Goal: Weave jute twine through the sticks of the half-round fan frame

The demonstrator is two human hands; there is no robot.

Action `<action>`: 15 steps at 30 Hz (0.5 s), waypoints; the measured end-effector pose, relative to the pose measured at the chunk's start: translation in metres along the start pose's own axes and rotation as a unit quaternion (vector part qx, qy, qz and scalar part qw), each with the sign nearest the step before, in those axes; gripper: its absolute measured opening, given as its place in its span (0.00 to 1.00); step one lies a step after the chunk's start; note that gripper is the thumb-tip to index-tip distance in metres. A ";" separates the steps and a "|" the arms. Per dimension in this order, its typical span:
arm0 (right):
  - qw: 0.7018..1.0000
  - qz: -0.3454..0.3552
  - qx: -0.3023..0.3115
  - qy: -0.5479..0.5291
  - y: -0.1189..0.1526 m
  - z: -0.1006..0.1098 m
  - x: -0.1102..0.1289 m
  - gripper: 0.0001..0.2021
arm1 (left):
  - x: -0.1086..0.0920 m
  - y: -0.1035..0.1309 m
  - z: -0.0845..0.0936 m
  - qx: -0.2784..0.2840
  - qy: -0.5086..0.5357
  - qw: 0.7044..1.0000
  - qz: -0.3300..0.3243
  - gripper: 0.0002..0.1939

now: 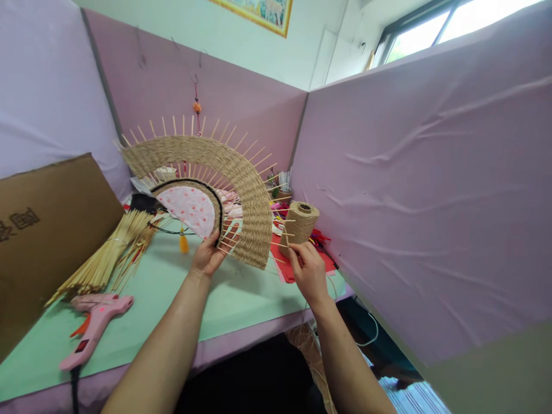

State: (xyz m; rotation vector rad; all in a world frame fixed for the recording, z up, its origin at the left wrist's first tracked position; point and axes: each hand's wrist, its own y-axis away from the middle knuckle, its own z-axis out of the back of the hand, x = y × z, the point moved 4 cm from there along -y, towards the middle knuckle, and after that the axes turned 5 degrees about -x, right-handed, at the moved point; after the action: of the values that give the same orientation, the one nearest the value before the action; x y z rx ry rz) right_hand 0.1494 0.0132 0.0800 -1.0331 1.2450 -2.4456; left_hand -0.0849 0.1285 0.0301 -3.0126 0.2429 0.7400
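A half-round woven fan [254,201] with thin sticks radiating past its outer edge is held up over the table. At its inner end, a half-disc of white cloth with pink dots [190,206] has a black rim. My left hand [211,253] is closed around the lower part of this inner section. Thumb and forefinger of my right hand [307,267] are pinched together at the end of one of the lower right sticks. A thin pale strand of twine [305,313] hangs below that hand; its exact path through the fingers is hard to see.
A roll of twine [304,221] stands behind my right hand, near red sheets [282,261]. On the left lie a bundle of sticks [101,253], a pink glue gun [97,330] and a cardboard box [52,230]. Purple cloth partitions [422,190] enclose the table.
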 end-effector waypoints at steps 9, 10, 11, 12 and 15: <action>0.992 0.047 0.112 0.013 0.007 -0.010 -0.002 0.14 | 0.001 -0.001 0.000 0.010 0.014 1.000 0.001 0.23; 0.993 0.041 0.108 0.003 0.006 -0.006 -0.005 0.14 | 0.000 -0.001 0.000 0.010 0.019 1.000 -0.002 0.23; 0.994 0.034 0.104 -0.011 0.006 -0.003 -0.007 0.14 | 0.000 -0.001 0.001 0.009 0.023 1.000 -0.005 0.23; 0.994 0.028 0.100 -0.028 0.006 -0.001 -0.010 0.14 | 0.000 -0.001 0.001 0.008 0.027 1.000 -0.008 0.24; 0.993 0.003 0.080 -0.084 0.011 -0.003 -0.017 0.14 | 0.001 0.001 0.000 0.003 0.032 0.999 -0.008 0.24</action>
State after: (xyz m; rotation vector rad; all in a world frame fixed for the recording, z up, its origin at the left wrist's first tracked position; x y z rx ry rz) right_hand 0.1584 0.0163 0.0621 -1.1602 0.9811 -2.3532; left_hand -0.0844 0.1272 0.0300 -3.0317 0.2216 0.6399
